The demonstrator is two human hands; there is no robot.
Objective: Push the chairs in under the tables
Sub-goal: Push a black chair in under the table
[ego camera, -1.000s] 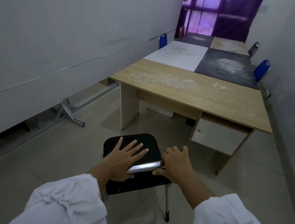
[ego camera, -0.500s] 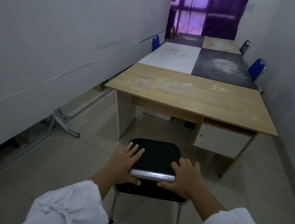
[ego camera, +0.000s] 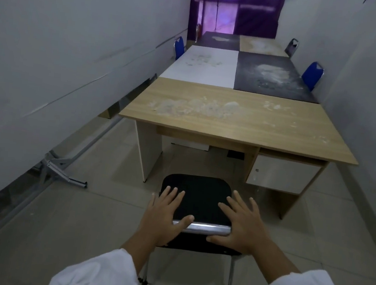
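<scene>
A black chair (ego camera: pixel 196 198) with a chrome top rail stands on the tiled floor, facing the front edge of a light wooden desk (ego camera: pixel 239 118) and a short way from it. My left hand (ego camera: pixel 163 217) lies flat on the left of the chair's backrest, fingers spread, thumb on the rail. My right hand (ego camera: pixel 243 227) lies the same way on the right side. Neither hand is closed around the rail. The chair's castor legs show below my wrists.
The desk has a white drawer unit (ego camera: pixel 280 175) under its right side. Behind it stand a white table (ego camera: pixel 203 66) and a dark table (ego camera: pixel 273 77), with blue chairs (ego camera: pixel 312 74) along both walls. A metal frame foot (ego camera: pixel 60 169) juts out at the left wall.
The chair has turned square to the desk and rolled a little closer. My hands have shifted from gripping near the rail's middle to lying flat at the two sides.
</scene>
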